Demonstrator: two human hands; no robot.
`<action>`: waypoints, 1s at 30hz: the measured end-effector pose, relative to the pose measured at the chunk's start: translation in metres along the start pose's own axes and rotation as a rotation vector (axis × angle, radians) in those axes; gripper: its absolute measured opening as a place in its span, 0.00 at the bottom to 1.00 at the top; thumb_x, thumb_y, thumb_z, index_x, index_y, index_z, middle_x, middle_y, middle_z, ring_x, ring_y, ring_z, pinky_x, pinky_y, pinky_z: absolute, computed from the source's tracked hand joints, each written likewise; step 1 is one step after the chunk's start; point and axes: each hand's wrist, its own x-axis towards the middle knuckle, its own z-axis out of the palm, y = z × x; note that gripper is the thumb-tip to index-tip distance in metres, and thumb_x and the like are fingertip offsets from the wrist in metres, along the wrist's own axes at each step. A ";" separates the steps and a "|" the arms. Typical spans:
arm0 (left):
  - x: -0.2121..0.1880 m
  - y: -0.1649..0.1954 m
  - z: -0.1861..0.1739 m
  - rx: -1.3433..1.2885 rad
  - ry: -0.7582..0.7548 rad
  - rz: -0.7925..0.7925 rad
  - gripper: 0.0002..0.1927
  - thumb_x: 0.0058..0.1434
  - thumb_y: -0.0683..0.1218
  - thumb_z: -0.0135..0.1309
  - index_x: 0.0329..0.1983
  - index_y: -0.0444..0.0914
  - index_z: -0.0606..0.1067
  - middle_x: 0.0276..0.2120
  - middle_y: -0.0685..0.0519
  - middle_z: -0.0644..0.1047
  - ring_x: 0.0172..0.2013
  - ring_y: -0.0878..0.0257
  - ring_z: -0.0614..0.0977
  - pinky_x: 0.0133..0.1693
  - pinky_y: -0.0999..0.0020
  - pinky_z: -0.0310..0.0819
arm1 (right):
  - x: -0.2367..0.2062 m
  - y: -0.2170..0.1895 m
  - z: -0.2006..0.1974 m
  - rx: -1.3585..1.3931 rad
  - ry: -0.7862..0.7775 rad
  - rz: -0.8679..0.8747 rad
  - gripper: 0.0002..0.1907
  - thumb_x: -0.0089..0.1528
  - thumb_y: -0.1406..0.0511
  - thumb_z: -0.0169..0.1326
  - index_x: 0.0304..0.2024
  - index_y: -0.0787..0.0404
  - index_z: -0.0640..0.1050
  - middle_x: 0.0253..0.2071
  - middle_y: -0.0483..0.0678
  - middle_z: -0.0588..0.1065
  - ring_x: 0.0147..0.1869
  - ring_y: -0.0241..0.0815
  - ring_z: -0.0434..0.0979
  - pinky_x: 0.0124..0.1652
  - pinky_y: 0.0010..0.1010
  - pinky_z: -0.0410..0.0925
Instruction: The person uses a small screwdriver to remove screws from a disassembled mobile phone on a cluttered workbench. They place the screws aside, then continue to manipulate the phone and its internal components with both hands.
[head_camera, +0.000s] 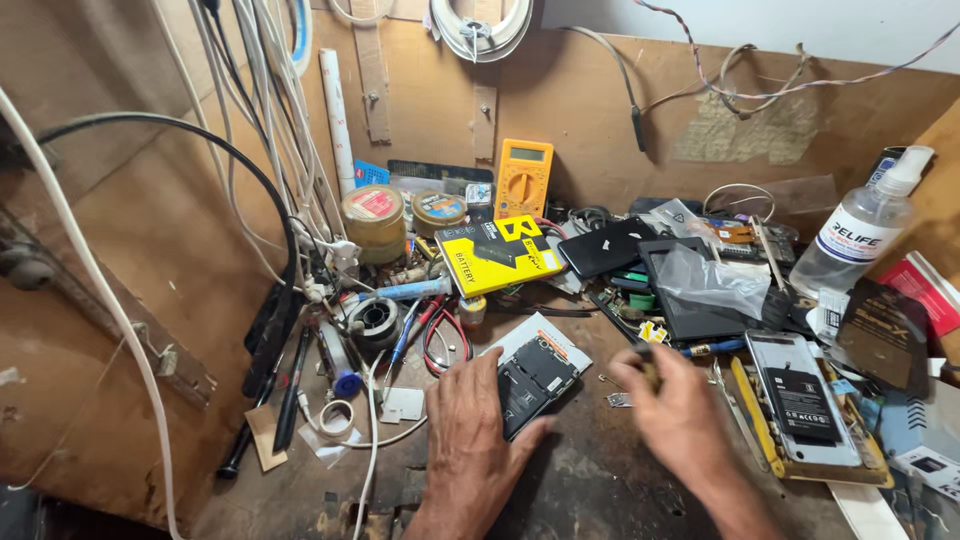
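seen from above, the left hand (472, 425) pins an opened phone (532, 378) flat on the cluttered wooden surface (590, 480), its grip closed on the phone's near edge, while the blurred right hand (672, 405) pinches what seems a small tool just beside it, likely mid-disassembly, the next touch needing fine aim; beyond lies a yellow battery box (497, 256).

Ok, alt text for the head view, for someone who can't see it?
Left hand steadies an opened phone on a cluttered wooden bench; right hand hovers beside it. Behind lie a yellow multimeter, yellow box and clear bottle.

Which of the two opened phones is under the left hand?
The opened phone at centre, touched by the left hand; the other opened phone lies untouched at the right.
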 end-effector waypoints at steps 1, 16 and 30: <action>-0.001 0.000 0.001 -0.001 0.023 0.005 0.44 0.50 0.52 0.69 0.65 0.31 0.62 0.48 0.40 0.72 0.50 0.44 0.72 0.52 0.47 0.61 | 0.000 -0.009 0.008 0.026 -0.027 -0.015 0.09 0.60 0.62 0.59 0.35 0.62 0.80 0.29 0.53 0.80 0.34 0.53 0.79 0.35 0.38 0.71; 0.009 0.003 0.010 -0.068 0.047 -0.044 0.45 0.47 0.46 0.69 0.66 0.31 0.61 0.49 0.41 0.72 0.52 0.43 0.71 0.53 0.48 0.60 | 0.013 -0.039 0.052 -0.077 -0.105 -0.258 0.06 0.60 0.68 0.57 0.36 0.67 0.77 0.38 0.56 0.74 0.43 0.59 0.77 0.40 0.46 0.67; 0.006 0.005 0.009 -0.067 0.071 -0.023 0.43 0.49 0.46 0.69 0.65 0.29 0.62 0.50 0.39 0.71 0.51 0.43 0.70 0.53 0.48 0.61 | 0.011 -0.042 0.051 -0.021 -0.100 -0.252 0.08 0.60 0.66 0.59 0.36 0.66 0.80 0.36 0.54 0.76 0.42 0.55 0.80 0.40 0.42 0.69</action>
